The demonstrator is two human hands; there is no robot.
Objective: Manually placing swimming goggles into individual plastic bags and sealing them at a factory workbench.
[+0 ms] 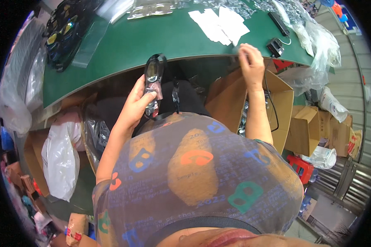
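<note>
Left hand (137,103) grips black item (154,71), long axis toward table (165,37); right hand (252,68) near white sheets (208,26), grip unclear.

A green table (169,37) bears white slips (210,24), a clear flat bag (90,44) and a black adapter (275,47)

Site reads as a packing workshop: smooth green worktable (169,37), open brown cardboard box (222,99) at its edge, crumpled clear plastic bags (323,47), white plastic sack (61,160).

R hand (252,62) blurry, grip unclear; L hand (137,101) partly hid behind blk item (154,71); clear pkgs (151,10) cut @ top.
</note>
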